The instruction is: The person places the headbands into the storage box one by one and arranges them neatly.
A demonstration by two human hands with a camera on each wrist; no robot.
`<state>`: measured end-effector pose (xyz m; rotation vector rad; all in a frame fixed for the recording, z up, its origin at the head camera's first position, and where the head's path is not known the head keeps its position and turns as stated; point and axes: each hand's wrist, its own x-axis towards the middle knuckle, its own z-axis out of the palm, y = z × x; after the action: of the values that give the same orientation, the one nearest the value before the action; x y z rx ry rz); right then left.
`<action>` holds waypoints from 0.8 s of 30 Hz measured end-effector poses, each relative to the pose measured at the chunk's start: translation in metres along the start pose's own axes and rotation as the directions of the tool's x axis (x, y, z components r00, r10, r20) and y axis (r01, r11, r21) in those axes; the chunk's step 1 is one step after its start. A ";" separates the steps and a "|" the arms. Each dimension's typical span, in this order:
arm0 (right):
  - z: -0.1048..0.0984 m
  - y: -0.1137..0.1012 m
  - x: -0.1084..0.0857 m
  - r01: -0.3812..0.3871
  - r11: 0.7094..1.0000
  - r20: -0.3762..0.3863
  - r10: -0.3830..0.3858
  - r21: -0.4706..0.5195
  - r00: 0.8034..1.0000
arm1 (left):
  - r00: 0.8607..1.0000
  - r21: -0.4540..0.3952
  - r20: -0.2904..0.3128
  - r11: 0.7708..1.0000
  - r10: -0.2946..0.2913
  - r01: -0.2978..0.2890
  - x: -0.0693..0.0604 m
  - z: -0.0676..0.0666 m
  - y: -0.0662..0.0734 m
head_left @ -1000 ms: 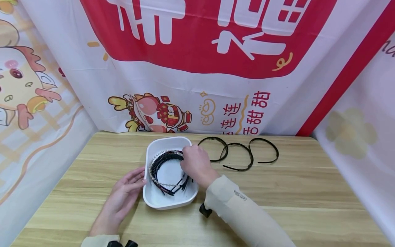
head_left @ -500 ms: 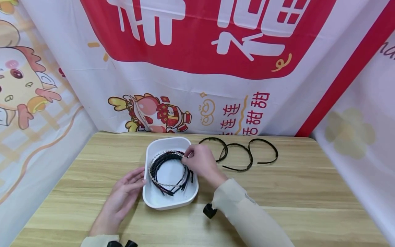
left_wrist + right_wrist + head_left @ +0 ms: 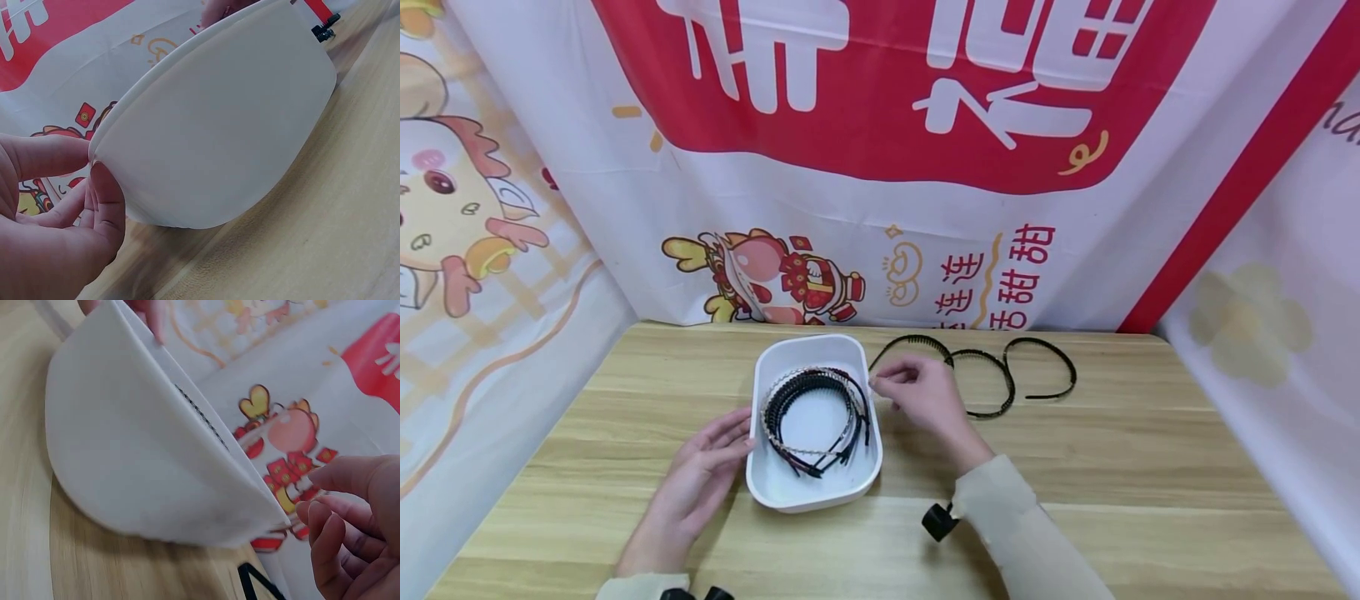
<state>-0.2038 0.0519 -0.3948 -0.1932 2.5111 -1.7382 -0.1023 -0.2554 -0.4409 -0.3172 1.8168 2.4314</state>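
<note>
In the head view, a white plastic box (image 3: 816, 492) holds a ring of several hair bands (image 3: 778, 398), mostly black and toothed, one with silvery beading. My left hand (image 3: 700, 471) is at the box's left side; the left wrist view shows thumb and finger pinching its rim (image 3: 119, 106). My right hand (image 3: 925, 400) hovers just off the opposite rim, fingers loosely curled, with nothing visible between them in the right wrist view. Partly behind it lies a black toothed hair band (image 3: 917, 337); two more, a middle hair band (image 3: 1009, 387) and a right-hand hair band (image 3: 1072, 367), lie beyond.
Everything stands on a wood-grain table (image 3: 1112, 467). A white and red printed cloth (image 3: 880, 200) hangs along the table's back edge, and further cloths flank both sides. A small black device (image 3: 940, 521) is on my right wrist.
My right hand has lifted out of the box and moved right, past its rim. The right end of the hair bands is now uncovered. My left hand and the box stay put.
</note>
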 end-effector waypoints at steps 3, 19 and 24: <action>-0.012 0.011 -0.001 -0.048 0.999 -0.034 0.048 0.014 0.998 | 1.000 0.002 0.001 1.000 0.001 -0.001 0.000 0.000 0.000; -0.088 0.066 -0.008 -0.174 0.980 -0.195 0.189 0.095 0.962 | 1.000 -0.007 0.014 1.000 0.005 -0.005 0.001 -0.002 -0.003; -0.108 0.084 -0.014 -0.192 0.974 -0.263 0.217 0.117 0.940 | 1.000 -0.006 0.014 1.000 0.003 -0.003 0.001 -0.003 -0.003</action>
<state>-0.2100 0.1829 -0.4352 0.3274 2.5111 -1.8986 -0.1025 -0.2570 -0.4448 -0.2975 1.8056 2.4353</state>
